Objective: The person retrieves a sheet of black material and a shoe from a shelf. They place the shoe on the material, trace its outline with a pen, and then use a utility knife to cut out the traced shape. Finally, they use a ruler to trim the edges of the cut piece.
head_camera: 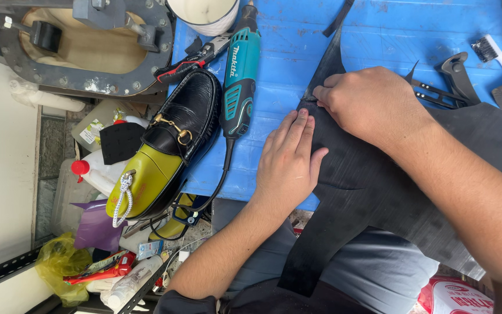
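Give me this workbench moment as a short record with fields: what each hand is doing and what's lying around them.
left hand: flat, pressing down the black rubber sheet
right hand: fingers pinched at the sheet's edge; any tool in it is hidden
surface: blue table
left of the hands: teal rotary tool, black loafer on a yellow-green last
behind the right hand: black pincers

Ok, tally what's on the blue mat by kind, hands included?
Hands: 2, left hand and right hand
Black rubber sheet: 1
Black loafer: 1
Teal rotary tool: 1
Black pliers: 1
Brush: 1
Total: 7
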